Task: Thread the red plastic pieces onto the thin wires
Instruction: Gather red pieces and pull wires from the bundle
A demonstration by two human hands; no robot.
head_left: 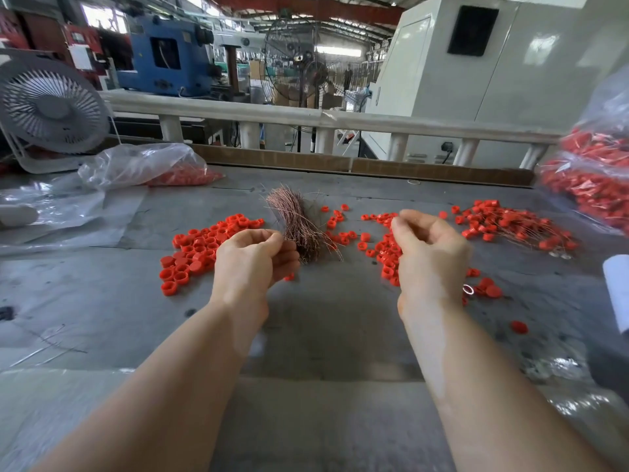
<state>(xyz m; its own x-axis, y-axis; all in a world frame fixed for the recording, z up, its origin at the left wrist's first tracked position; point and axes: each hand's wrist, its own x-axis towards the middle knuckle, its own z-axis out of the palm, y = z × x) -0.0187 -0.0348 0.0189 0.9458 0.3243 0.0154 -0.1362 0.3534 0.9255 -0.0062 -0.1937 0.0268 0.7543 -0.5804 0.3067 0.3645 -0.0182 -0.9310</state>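
Note:
A bundle of thin copper-coloured wires (299, 223) lies on the grey table between my hands. My left hand (255, 257) is beside its lower end, fingers curled with thumb and fingertips pinched together at the wires. My right hand (429, 250) hovers over a scatter of red plastic pieces (389, 253), fingers curled; what it holds cannot be made out. Another heap of red pieces (200, 248) lies left of my left hand. Red pieces threaded on wires (510, 226) lie to the right.
A clear bag with red pieces (160, 168) lies at the back left beside a grey fan (51, 107). A full bag of threaded red pieces (592, 175) stands at the right edge. A white roll (617, 291) sits at the right. Loose wires (44, 345) lie front left.

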